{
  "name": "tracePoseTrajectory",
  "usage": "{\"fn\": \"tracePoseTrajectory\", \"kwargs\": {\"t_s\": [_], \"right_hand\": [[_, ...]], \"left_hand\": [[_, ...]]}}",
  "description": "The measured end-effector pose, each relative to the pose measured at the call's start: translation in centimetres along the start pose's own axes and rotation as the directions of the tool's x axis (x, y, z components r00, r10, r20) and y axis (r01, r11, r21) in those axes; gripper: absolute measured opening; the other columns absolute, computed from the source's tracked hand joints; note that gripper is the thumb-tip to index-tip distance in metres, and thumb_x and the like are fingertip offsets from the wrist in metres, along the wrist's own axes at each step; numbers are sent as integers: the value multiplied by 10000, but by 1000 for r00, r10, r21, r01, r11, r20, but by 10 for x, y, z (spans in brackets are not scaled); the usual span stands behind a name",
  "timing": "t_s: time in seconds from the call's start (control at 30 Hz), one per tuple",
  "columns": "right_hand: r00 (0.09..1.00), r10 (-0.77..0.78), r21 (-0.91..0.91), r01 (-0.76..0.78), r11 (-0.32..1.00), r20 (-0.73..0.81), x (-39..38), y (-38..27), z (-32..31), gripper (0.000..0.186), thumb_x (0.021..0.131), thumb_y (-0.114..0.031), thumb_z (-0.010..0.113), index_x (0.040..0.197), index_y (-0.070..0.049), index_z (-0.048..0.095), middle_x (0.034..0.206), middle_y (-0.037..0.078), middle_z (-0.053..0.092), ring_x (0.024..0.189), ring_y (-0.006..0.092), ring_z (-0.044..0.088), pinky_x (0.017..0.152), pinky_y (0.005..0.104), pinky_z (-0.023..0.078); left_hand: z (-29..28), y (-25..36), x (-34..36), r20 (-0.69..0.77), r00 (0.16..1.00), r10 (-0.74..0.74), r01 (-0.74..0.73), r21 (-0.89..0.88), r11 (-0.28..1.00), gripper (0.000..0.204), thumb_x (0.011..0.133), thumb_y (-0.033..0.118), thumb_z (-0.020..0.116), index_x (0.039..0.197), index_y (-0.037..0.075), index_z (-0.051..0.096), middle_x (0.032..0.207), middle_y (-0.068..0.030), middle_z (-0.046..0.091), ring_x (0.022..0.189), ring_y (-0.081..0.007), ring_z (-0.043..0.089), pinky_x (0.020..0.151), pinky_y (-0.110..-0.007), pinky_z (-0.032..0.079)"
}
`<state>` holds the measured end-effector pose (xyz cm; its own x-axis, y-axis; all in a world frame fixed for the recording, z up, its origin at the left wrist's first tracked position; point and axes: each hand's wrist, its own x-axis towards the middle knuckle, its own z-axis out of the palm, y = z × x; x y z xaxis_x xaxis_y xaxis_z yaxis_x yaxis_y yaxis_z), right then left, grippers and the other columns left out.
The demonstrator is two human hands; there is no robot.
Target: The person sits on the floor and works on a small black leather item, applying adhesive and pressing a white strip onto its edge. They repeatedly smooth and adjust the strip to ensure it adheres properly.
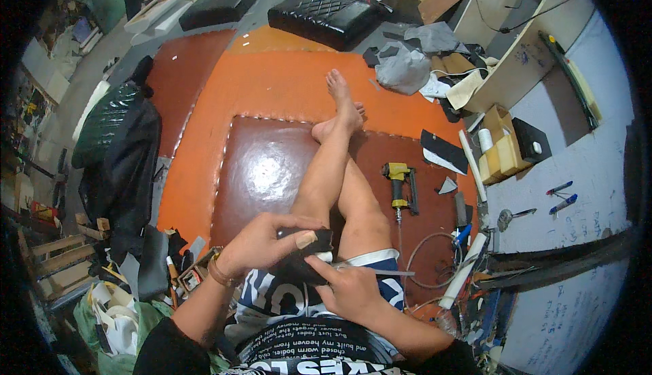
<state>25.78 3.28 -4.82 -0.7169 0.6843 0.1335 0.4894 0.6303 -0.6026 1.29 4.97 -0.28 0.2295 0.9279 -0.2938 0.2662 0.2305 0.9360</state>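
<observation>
Over my lap, a small piece of black leather-like material (297, 266) is held between my two hands. My left hand (268, 242) closes on its upper left part, with the thumb lying on top. From the right, my right hand (350, 288) pinches the piece's edge near a small white bit (324, 257). A thin pale strip (380, 270) sticks out to the right past my right hand; whether it joins the black piece is hidden. My legs (329, 178) are stretched out and crossed at the ankles.
Right of my legs lies a yellow and black air stapler (401, 188) with its hose (414, 256). Black padded cushions (326, 18) sit at the back. A black cover (119, 151) lies at left. Pens (562, 204) and a foam-filled box (502, 147) are at right.
</observation>
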Motion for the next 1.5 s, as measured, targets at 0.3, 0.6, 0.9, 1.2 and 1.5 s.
{"fn": "tracePoseTrajectory", "kwargs": {"t_s": [0.3, 0.6, 0.9, 1.2, 1.5], "right_hand": [[996, 85, -382, -63, 922, 41, 0, -31, 7, 647, 888, -292, 744, 1513, -201, 606, 727, 100, 703, 667, 292, 745, 605, 422, 586], [994, 94, -290, -107, 951, -58, -3, -23, 14, 742, 928, -334, 765, 1604, -231, 478, 876, 220, 684, 733, 411, 726, 601, 506, 592], [983, 109, -152, -132, 980, -145, -1, -20, 26, 749, 915, -288, 784, 1596, -215, 482, 885, 233, 661, 719, 436, 705, 613, 532, 579], [999, 44, 82, -44, 996, -2, -6, 1, 15, 790, 886, -247, 783, 1618, -292, 489, 808, 186, 657, 709, 399, 707, 643, 505, 570], [983, 94, 255, -132, 958, 154, -27, -20, -17, 689, 936, -233, 778, 1583, -205, 540, 658, 140, 636, 611, 329, 683, 619, 459, 560]], "left_hand": [[-7, -12, 13, 113, 994, 9, -13, 32, 999, 338, 1042, 218, 714, 1306, 14, 762, 1252, -115, 791, 1168, -158, 705, 1078, -341, 529], [-6, -8, 14, 60, 998, 5, -5, 11, 1000, 405, 1052, 337, 716, 1297, 20, 773, 1146, -98, 813, 1036, -107, 696, 983, -316, 561], [-13, -13, 22, 120, 993, -4, -1, 49, 999, 388, 1046, 289, 722, 1298, -3, 764, 1229, -114, 795, 1118, -149, 711, 1031, -325, 549], [-14, -9, 16, 156, 987, -23, 16, 48, 999, 365, 1020, 233, 754, 1301, 0, 762, 1276, -117, 782, 1178, -165, 701, 1080, -348, 530], [4, -18, -5, 84, 976, 202, -203, 2, 979, 354, 1005, 222, 758, 1279, -1, 766, 1268, -167, 781, 1245, -255, 711, 1126, -390, 510]]}}
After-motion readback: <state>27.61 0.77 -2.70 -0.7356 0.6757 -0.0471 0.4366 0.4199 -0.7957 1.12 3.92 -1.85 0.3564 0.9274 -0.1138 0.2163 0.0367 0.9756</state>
